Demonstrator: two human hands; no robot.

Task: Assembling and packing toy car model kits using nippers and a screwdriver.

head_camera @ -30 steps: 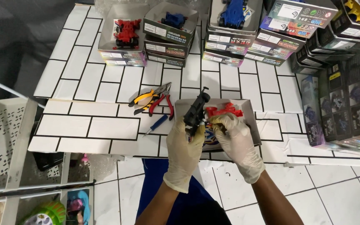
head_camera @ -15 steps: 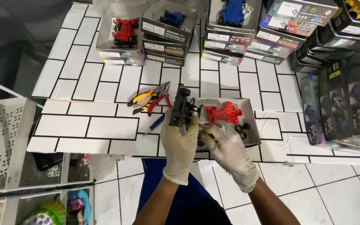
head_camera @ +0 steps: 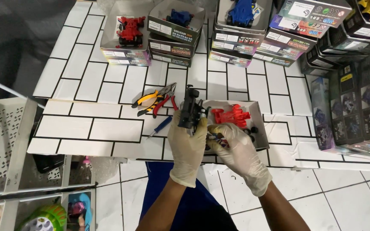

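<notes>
Left hand grips black toy-car chassis upright above the surface | right hand pinches small parts, unclear | chassis likely light, rigid, brittle plastic: hold by its sides

Left of centre the tabletop lies bare, giving open passage toward the lower left of the tiled sheet. Just right of that gap the pliers and a blue-handled screwdriver lie in the way, close beside the left hand. The open box with the red body shell blocks the centre right, touching the right hand. Stacked kit boxes wall off the top of the frame, and dark boxes close the right edge. A perforated white rack bounds the lower left.
</notes>
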